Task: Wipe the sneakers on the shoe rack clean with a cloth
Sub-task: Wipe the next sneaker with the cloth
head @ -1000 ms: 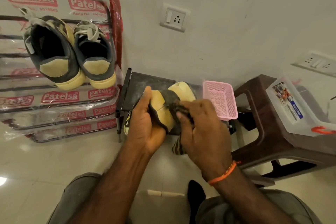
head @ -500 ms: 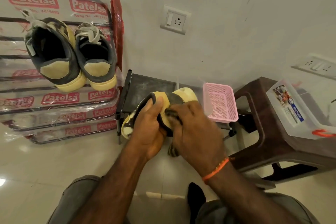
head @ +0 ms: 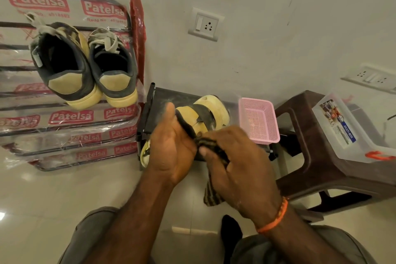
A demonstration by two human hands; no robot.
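Note:
My left hand [head: 171, 148] grips a grey and pale yellow sneaker [head: 203, 113], sole end pointing away toward the wall. My right hand [head: 237, 169] is closed on a dark striped cloth [head: 212, 195] and presses it against the shoe's side; the cloth's tail hangs below the hand. Two matching sneakers [head: 85, 64] sit side by side, heels toward me, on the top shelf of the plastic-wrapped metal shoe rack [head: 70, 117] at the left.
A dark low stand [head: 169, 96] is behind the held shoe, with a pink mesh basket [head: 260, 120] beside it. A brown plastic stool [head: 317, 163] at right carries a clear lidded box [head: 347, 126]. Wall sockets [head: 206, 24] are above. My knees are at the bottom.
The held sneaker has turned slightly and my right hand with the cloth has slid down and toward me along its side. The sneakers on the rack have not moved.

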